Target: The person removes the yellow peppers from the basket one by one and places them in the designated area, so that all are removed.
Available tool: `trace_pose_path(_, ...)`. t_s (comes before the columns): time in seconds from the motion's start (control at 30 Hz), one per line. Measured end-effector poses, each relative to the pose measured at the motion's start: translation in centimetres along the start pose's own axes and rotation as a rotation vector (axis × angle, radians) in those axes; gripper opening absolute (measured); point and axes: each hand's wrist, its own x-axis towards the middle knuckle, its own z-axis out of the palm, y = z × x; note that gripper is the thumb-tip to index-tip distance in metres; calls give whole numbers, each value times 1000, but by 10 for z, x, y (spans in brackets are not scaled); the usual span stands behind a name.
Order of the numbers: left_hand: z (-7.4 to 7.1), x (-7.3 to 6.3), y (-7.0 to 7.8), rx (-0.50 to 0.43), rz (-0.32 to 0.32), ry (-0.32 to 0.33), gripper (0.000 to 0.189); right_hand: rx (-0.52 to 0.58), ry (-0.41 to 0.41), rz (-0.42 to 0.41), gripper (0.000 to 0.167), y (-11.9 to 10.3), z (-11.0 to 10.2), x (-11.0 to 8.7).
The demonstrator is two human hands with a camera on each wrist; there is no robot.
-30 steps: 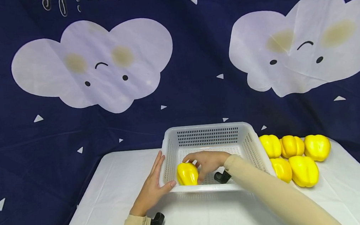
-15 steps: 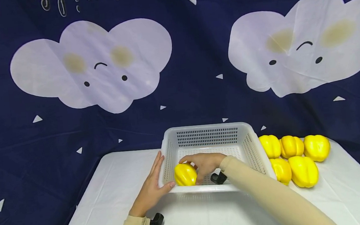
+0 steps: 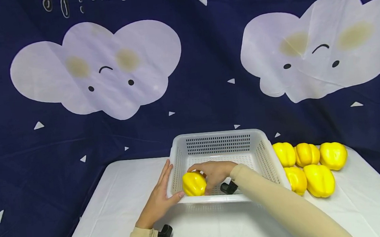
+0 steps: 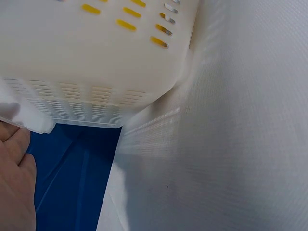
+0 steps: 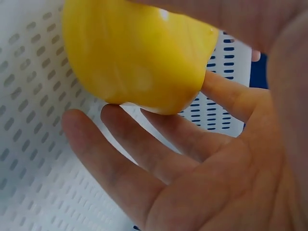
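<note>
A white plastic basket (image 3: 218, 133) with slotted walls stands on the table. Inside its front left corner lies a shiny yellow bell pepper (image 3: 194, 184). My right hand (image 3: 216, 172) reaches down into the basket and holds this pepper, fingers and thumb around it. In the right wrist view, the thumb crosses over the pepper (image 5: 134, 62) and several fingertips touch its lower side, close over the slotted floor. My left hand (image 3: 157, 202) rests against the basket's left wall with straight fingers, its thumb at the front rim. Yellow shows through the slots in the left wrist view.
Several more yellow bell peppers (image 3: 320, 180) sit in two rows on the table just right of the basket. White cloth (image 3: 220, 228) covers the table. Behind it hangs a dark blue curtain (image 3: 212, 64) with printed clouds. A black wrist camera (image 3: 165, 233) is on the left wrist.
My right hand has shifted slightly left with the pepper, which has turned and lies nearer the basket's left wall. My left hand keeps its place on the basket.
</note>
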Motion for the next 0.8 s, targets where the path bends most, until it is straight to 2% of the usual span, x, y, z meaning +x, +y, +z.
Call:
trace_pose_path(0.3, 0, 0, 2, -8, -3, -7, 91, -6, 44, -18, 88, 1, -3, -3)
trace_pose_path(0.57, 0, 1, 1, -6, -4, -7, 92, 24, 145, -137, 86, -2, -10, -13)
trace_pose_path(0.8, -1, 1, 1, 2, -11, -14, 93, 38, 194, -156, 87, -3, -15, -24)
